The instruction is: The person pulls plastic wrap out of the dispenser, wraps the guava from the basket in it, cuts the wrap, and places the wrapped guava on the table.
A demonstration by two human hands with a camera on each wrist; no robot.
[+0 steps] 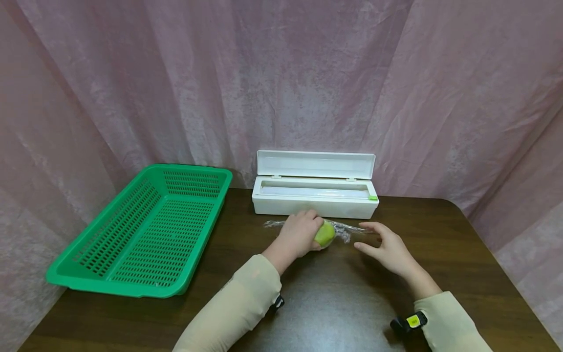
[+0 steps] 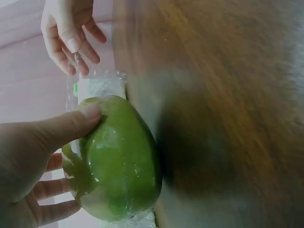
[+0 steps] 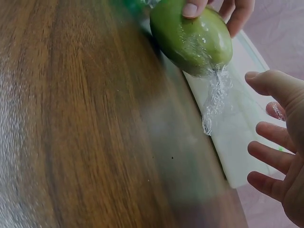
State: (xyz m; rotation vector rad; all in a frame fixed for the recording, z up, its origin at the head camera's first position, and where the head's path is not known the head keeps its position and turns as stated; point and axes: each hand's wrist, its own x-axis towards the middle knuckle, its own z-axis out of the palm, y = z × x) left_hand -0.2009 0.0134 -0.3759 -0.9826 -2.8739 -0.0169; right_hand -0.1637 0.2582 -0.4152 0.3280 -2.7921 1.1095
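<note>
A green mango (image 1: 325, 234), wrapped in clear cling film, is gripped by my left hand (image 1: 300, 231) just above the dark table. In the left wrist view the thumb presses on the near side of the mango (image 2: 118, 161), with the other fingers behind it. Film (image 3: 217, 97) trails from the mango's end as a crumpled, twisted tail. To the right, my right hand (image 1: 389, 248) hovers with thumb and fingers apart and loosely bent. A shred of film shows by its index finger; whether it touches is hard to tell.
Behind the hands stands a white cling film box (image 1: 314, 205) with its lid raised and a roll inside. A green plastic basket (image 1: 193, 266) sits at the left of the wooden table (image 1: 325, 313). Pink curtains (image 1: 308, 73) hang behind the table.
</note>
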